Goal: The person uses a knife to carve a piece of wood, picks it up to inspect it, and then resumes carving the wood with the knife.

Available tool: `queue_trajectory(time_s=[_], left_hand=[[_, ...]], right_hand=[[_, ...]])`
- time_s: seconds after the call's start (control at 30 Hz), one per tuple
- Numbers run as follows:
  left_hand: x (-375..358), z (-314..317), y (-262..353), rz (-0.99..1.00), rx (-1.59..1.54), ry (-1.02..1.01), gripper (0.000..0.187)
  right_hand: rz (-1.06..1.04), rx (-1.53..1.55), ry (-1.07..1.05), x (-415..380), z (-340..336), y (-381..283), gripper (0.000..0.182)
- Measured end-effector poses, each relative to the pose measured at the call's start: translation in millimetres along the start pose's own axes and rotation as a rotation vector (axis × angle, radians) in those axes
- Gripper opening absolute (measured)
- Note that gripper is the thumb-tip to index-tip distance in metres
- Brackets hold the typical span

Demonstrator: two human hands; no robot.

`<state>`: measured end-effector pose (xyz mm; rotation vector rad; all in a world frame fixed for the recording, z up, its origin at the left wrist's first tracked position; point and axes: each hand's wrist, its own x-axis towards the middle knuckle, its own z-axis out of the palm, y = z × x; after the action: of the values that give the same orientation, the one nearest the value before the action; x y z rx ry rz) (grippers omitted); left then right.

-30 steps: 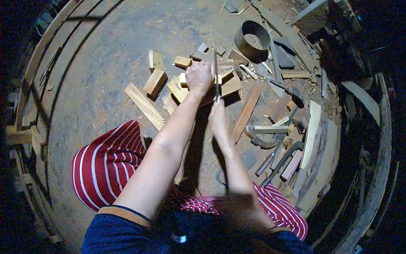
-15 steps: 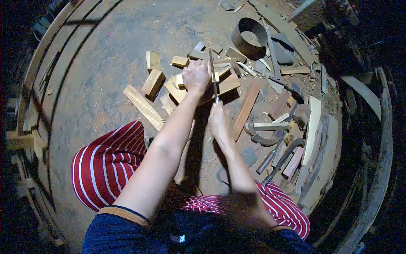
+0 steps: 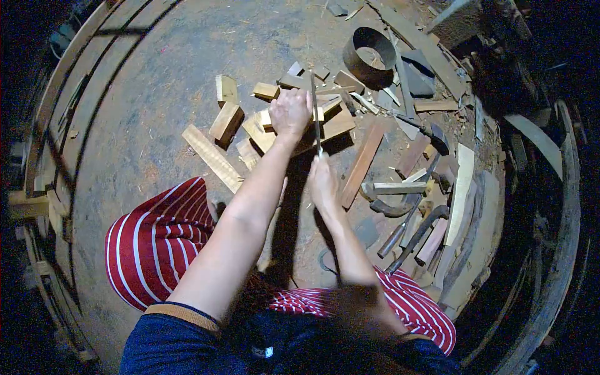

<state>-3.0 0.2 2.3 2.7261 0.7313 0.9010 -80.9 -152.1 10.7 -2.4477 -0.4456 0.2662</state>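
Observation:
My left hand (image 3: 290, 112) is closed over a pale wood block (image 3: 320, 114), pressing it on a wider wooden board (image 3: 339, 125) on the ground. Just right of that hand, a saw (image 3: 316, 119) shows its long thin blade nearly edge-on, pointing away from me across the block. The fingers of my right hand (image 3: 323, 181) wrap round its handle, which they mostly hide. A reddish wood strip (image 3: 364, 165) lies right of this hand. Left of my left hand are cut blocks (image 3: 226, 122) and a pale strip (image 3: 212, 157).
A round metal ring (image 3: 369, 57) stands at the back right among wood scraps. Hand tools, including one with a curved dark handle (image 3: 422, 234), lie with offcuts by my right knee. Long timbers (image 3: 544, 269) edge the right side. Striped red cloth (image 3: 159, 250) covers my legs.
My right hand has drawn the saw slightly back toward me. My left hand stays in the same place on the block.

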Motion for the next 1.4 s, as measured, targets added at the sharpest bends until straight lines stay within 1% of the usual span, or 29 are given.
queue_trajectory(time_s=[0.03,0.1,0.17,0.3,0.33,0.43,0.47,0.57,0.6,0.63,0.7,0.77,0.83,0.87,0.9,0.97,1.0,1.07,1.1,1.13,1.17,1.23,1.33,1.37,1.4], left_hand=[[-1,0,0,0.028,-0.012,0.024,0.030],[-3,-2,1,0.045,-0.013,0.022,0.030],[-2,-5,3,0.017,0.019,-0.027,0.030],[-2,-1,0,0.033,-0.030,0.015,0.028],[-2,0,1,0.004,-0.014,-0.016,0.027],[-3,1,0,0.010,-0.019,-0.033,0.026],[-1,4,-3,0.048,-0.036,0.008,0.027],[-4,9,-4,0.064,0.004,0.035,0.027],[-3,7,-2,0.026,0.003,0.023,0.028],[-4,6,-1,0.036,-0.002,0.019,0.028],[-3,2,-1,0.022,-0.003,0.001,0.029],[-1,-1,1,0.009,0.021,-0.010,0.030],[-1,-2,4,-0.034,0.046,-0.032,0.029],[-1,1,1,-0.022,0.041,-0.014,0.028],[1,3,-1,-0.028,0.046,-0.013,0.028],[-1,5,-1,-0.009,0.033,-0.026,0.028],[-1,4,0,0.011,0.034,0.006,0.028],[-2,0,1,0.010,0.030,-0.007,0.028],[-1,-2,3,0.012,0.021,-0.010,0.028],[-1,3,2,0.007,0.057,-0.044,0.024],[-2,4,0,0.015,0.057,-0.044,0.024],[0,3,0,-0.002,0.044,-0.037,0.025],[-2,7,0,-0.009,0.018,-0.028,0.026],[-1,9,-2,0.000,0.012,-0.007,0.027],[-1,9,-2,-0.007,0.017,-0.008,0.027]], right_hand=[[0.022,-0.008,-0.013,-11,-7,-4,0.026],[0.018,-0.023,-0.025,-5,-6,-6,0.024],[0.015,-0.035,-0.018,17,-5,-10,0.023],[0.003,-0.061,-0.006,57,-3,-19,0.026],[0.009,-0.089,-0.014,58,-2,-18,0.027],[0.041,-0.037,-0.029,32,0,-13,0.027],[0.058,-0.022,-0.065,15,-7,-14,0.026],[0.068,-0.002,-0.082,-1,-2,-3,0.026],[0.059,-0.025,-0.070,6,-6,-7,0.026],[0.068,-0.022,-0.064,18,-7,-10,0.026],[0.006,-0.059,-0.049,51,-8,-18,0.027],[0.005,-0.095,-0.022,63,-8,-26,0.029],[0.030,-0.080,-0.005,59,-8,-24,0.034],[0.010,-0.085,-0.047,49,-6,-17,0.027],[-0.001,-0.038,-0.027,34,0,-7,0.025],[0.055,-0.057,-0.084,1,-2,0,0.023],[0.011,-0.057,-0.063,-9,-5,1,0.022],[0.010,-0.060,-0.050,1,-4,-2,0.023],[0.005,-0.066,-0.025,13,-6,-5,0.024],[0.009,-0.110,-0.045,31,-9,-12,0.025],[0.010,-0.066,-0.025,46,-7,-17,0.027],[-0.001,-0.101,0.001,63,-5,-24,0.028],[-0.010,-0.056,-0.009,44,-9,-19,0.028],[0.063,-0.059,-0.043,30,-8,-15,0.025],[0.057,-0.074,-0.059,12,-8,-9,0.023]])
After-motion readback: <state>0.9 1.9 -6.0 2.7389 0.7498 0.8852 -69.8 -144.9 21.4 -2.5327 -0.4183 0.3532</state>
